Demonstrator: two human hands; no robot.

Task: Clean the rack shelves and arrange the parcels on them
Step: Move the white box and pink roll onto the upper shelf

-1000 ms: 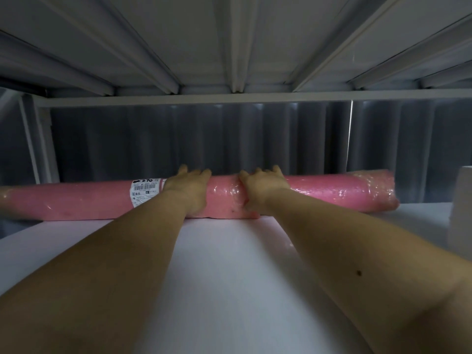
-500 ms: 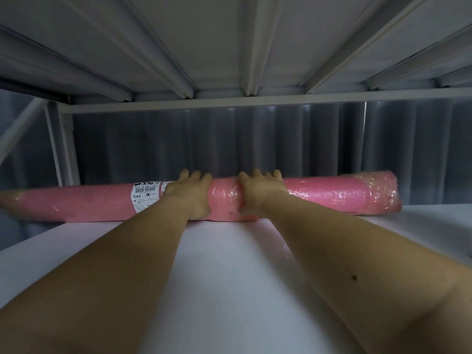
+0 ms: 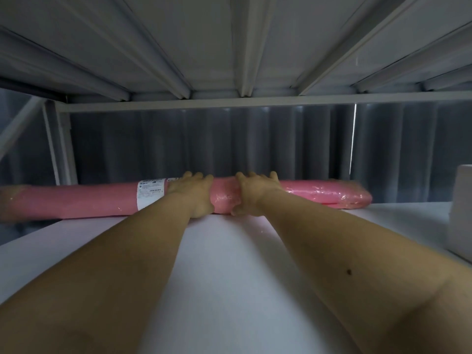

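A long pink cylindrical parcel wrapped in clear plastic film (image 3: 319,195) lies on its side along the back of the white flat rack shelf (image 3: 229,264), running nearly the full width of the view, with its left end reaching past the shelf's left edge. A white printed shipping label (image 3: 150,194) wraps around it left of centre.

Both bare forearms reach forward over the shelf to the middle of the parcel. The left hand (image 3: 192,195) sits just right of the label, its fingers laid over the top of the roll and curled round it, the heel of the hand low against the near side where the roll meets the shelf. The right hand (image 3: 255,194) grips the roll just beside it in the same way, fingers draped over the top and thumb down on the near side. A narrow strip of pink film shows between the 2 hands.

Behind the parcel hangs a grey pleated curtain (image 3: 229,144). Overhead is the ribbed white metal underside of the upper shelf (image 3: 204,47). At the right edge, a white blocky object (image 3: 462,213) stands on the shelf, well apart from the parcel's right end.
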